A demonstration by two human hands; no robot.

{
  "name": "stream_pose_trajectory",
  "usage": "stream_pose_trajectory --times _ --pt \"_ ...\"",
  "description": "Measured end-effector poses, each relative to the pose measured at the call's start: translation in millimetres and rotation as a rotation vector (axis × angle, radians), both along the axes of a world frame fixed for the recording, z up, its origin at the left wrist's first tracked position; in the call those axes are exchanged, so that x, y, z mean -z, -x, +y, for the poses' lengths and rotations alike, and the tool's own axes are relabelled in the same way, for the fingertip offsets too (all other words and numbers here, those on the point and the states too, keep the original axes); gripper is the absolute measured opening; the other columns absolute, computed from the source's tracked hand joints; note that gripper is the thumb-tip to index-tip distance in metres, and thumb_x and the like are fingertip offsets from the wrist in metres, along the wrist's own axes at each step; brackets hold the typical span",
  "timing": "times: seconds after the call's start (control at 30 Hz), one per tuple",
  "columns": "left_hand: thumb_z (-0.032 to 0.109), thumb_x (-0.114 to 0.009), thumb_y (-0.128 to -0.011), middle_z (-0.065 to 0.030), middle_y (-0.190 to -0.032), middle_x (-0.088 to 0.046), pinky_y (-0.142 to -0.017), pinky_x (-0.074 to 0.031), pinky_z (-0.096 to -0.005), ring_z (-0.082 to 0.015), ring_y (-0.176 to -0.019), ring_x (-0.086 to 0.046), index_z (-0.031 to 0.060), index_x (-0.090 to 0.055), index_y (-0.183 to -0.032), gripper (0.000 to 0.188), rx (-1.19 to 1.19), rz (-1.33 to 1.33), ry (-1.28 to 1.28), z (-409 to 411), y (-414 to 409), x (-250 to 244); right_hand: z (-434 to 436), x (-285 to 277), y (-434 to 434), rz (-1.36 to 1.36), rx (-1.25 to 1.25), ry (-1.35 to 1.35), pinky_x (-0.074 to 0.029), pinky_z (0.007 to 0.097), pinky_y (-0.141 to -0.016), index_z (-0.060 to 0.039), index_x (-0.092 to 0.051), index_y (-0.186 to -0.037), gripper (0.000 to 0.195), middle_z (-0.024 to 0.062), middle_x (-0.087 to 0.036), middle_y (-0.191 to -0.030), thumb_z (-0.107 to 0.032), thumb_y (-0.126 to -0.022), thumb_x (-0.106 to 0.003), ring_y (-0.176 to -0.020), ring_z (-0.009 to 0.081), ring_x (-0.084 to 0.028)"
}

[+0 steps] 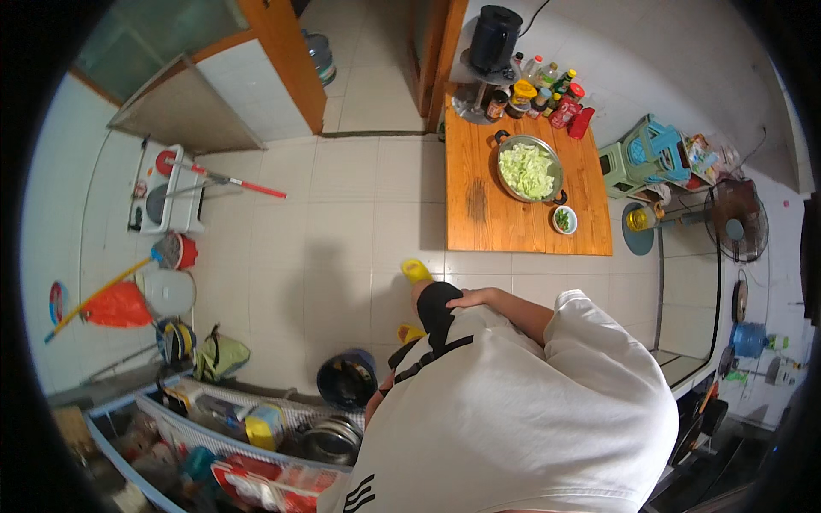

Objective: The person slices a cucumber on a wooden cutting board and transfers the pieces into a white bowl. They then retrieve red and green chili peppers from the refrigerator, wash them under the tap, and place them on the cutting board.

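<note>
My right hand [471, 298] rests on the dark shorts [438, 301] at my thigh, with nothing visible in it. Only a small part of my left hand [375, 404] shows past the edge of my white shirt [513, 397], close to a dark bucket [346, 379]; its fingers are hidden. Yellow slippers [417, 270] are on my feet. On a wooden table [507, 231] stands a two-handled metal pan [557, 160] holding chopped leafy greens [527, 170]. Beside it is a small white bowl [573, 220] with chopped green pieces.
Seasoning bottles [545, 77] and an electric kettle [496, 38] stand at the table's back. Stacked plastic stools [648, 154] and a fan [736, 220] are at the right. A wire rack [224, 442] with pots is lower left. Buckets [186, 250] and a mop line the left wall.
</note>
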State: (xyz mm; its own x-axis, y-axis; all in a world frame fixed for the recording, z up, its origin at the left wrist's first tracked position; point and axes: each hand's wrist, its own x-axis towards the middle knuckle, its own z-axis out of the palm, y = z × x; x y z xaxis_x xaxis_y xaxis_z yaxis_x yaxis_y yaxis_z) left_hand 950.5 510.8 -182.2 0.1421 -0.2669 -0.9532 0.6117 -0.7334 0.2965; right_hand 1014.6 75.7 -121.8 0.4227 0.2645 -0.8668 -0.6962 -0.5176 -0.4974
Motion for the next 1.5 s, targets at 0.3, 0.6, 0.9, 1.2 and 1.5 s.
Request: stream_pose_trajectory --times 0.3,0.6,0.9,1.2,1.5 --pt "0.055 -0.046 -0.09 -0.0188 -0.106 -0.048 -0.089 -0.038 -0.0404 -0.028 -0.101 -0.044 0.0028 -0.049 -0.115 0.058 -0.073 -0.001 -0.086 -29 -178 -15 -29 50 -180 0.144 -0.167 -0.02 -0.034 0.0404 -0.105 0.0048 -0.035 -0.139 0.107 0.0229 -0.035 -0.144 -0.078 -0.074 -0.047 -0.131 0.0344 -0.037" --pt "0.049 -0.045 -0.093 -0.0137 -0.089 -0.059 -0.08 -0.044 -0.0393 -0.0232 -0.084 -0.053 0.0007 -0.059 -0.101 0.05 -0.221 -0.067 -0.062 -147 -414 -9 -91 172 -260 0.17 -0.023 -0.147 -0.05 0.0429 -0.083 0.0027 -0.06 -0.117 0.08 0.0162 -0.062 -0.114 -0.068 -0.088 -0.037 -0.099 0.0288 -0.062" --pt "0.026 -0.052 -0.086 -0.0198 -0.091 -0.066 -0.078 -0.05 -0.0457 -0.0342 -0.09 -0.063 0.0007 -0.065 -0.089 0.029 0.601 -0.584 0.137 -251 -685 -21 -148 164 -394 0.207 0.588 -0.326 -0.046 0.0345 -0.092 -0.0012 -0.048 -0.13 0.066 0.0113 -0.06 -0.119 -0.055 -0.092 -0.047 -0.104 0.0222 -0.058" --pt "0.026 -0.052 -0.089 -0.0204 -0.111 -0.062 -0.091 -0.046 -0.0434 -0.0361 -0.104 -0.058 0.0031 -0.058 -0.116 0.036 0.326 -0.999 0.297 -419 -991 -122 -215 -25 -687 -0.146 0.442 0.298 -0.043 0.0356 -0.095 0.0002 -0.046 -0.133 0.071 0.0181 -0.057 -0.126 -0.054 -0.088 -0.054 -0.111 0.0253 -0.056" --pt "0.036 -0.053 -0.089 -0.0182 -0.12 -0.059 -0.096 -0.043 -0.0421 -0.0327 -0.112 -0.055 0.0035 -0.056 -0.121 0.045 0.719 -0.751 0.11 -506 -1157 -66 -337 49 -820 -0.055 0.541 0.212 -0.047 0.0378 -0.09 0.0023 -0.042 -0.135 0.079 0.0216 -0.058 -0.122 -0.056 -0.084 -0.059 -0.108 0.031 -0.058"
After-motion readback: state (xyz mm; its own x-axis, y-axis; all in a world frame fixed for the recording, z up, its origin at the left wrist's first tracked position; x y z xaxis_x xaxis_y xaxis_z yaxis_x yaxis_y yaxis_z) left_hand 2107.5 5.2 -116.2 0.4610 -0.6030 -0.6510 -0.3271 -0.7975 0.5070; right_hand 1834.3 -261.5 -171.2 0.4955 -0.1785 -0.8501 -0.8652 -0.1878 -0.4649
